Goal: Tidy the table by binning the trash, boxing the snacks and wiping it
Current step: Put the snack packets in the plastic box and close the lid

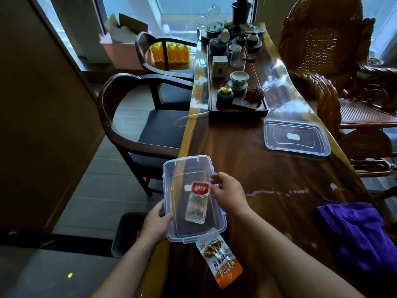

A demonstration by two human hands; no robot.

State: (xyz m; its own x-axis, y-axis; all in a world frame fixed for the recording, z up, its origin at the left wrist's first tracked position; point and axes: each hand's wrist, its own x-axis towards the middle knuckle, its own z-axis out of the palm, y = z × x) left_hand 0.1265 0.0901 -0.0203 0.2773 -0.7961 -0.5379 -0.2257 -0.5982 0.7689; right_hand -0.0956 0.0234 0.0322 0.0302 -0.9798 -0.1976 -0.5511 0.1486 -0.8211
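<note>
Holding the clear box [171, 175] at the wooden table's [268, 190] left edge, our left hand [155, 226] clamps its near corner while our right hand's [228, 193] fingers hang loosely curled over the red-topped snack packet [196, 202] inside, lengthwise along the box. An orange packet [221, 261] lies just nearer; lid [296, 137] and purple cloth [361, 233] sit rightward.

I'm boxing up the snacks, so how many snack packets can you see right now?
2. A red-topped packet lies inside the clear box; an orange packet lies on the table just outside the box's near end. Others may be out of view.
</note>
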